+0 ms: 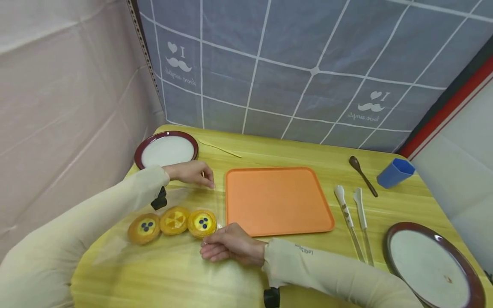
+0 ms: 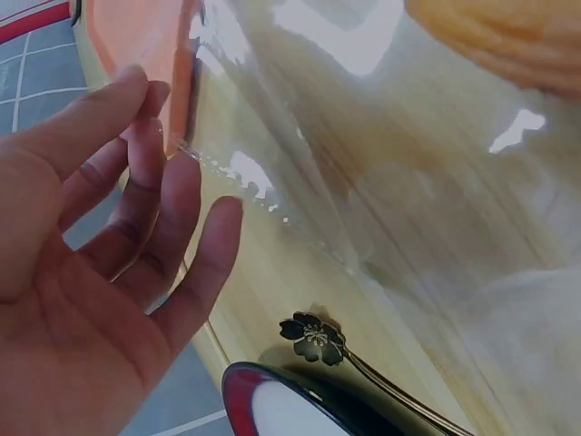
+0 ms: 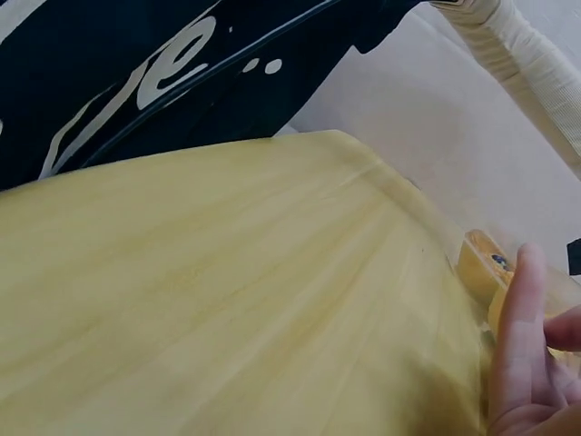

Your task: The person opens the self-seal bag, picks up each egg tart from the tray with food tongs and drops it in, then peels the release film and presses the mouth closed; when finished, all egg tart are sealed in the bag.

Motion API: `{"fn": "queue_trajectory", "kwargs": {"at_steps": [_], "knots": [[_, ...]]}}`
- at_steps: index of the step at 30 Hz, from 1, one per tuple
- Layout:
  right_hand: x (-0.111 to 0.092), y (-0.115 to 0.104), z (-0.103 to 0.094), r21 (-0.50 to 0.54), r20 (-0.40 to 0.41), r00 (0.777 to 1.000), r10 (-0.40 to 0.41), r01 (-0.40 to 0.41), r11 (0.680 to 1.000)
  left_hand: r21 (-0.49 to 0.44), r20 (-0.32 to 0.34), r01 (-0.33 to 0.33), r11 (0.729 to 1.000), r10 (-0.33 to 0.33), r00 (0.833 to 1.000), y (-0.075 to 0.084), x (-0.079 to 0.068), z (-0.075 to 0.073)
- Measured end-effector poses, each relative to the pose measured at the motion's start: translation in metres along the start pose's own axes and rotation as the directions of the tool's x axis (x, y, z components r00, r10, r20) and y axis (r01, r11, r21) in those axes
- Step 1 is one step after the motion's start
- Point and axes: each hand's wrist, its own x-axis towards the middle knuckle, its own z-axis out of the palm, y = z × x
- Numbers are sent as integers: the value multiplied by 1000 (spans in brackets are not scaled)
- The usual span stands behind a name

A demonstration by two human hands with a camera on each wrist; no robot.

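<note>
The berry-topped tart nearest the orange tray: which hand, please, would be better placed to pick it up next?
Probably the right hand: it is close beside that tart, while the left hand is farther off.

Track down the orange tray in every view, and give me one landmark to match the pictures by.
Head: the orange tray lies just right of and below centre.
Left wrist: upper left, partly behind the left hand.
Right wrist: not in it.
Shared landmark: the tarts, left of the tray in the head view, top right corner in left wrist, right edge in right wrist.
</note>
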Motion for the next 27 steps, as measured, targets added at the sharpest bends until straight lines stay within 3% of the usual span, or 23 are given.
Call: {"fn": "queue_trajectory", "kwargs": {"at_steps": [5,9,12,15,18,22,25,27], "knots": [[0,-3,1,-93,-35,998,-60,56,994,-3,-88,-39,999,39,995,-3,-12,-2],[-4,-12,-3,-216,-83,986,-143,123,969,-22,-183,-58,998,53,982,-6,-29,-4],[-11,-21,-11,-275,-84,976,-203,173,946,-85,-261,-65,994,41,964,-6,-43,-5],[-28,-35,-20,-359,-78,961,-266,222,906,-153,-354,-94,984,35,934,-3,-57,-6],[-51,-51,-26,-496,-78,935,-347,266,826,-218,-453,-134,967,21,891,4,-73,-6],[-81,-68,-33,-682,-102,879,-466,279,676,-317,-549,-214,924,5,836,19,-90,-1],[-94,-70,-46,-773,-117,818,-564,281,569,-377,-616,-300,876,4,787,33,-97,3],[-102,-71,-54,-816,-114,761,-639,295,497,-406,-670,-382,831,14,743,44,-100,6]]}}
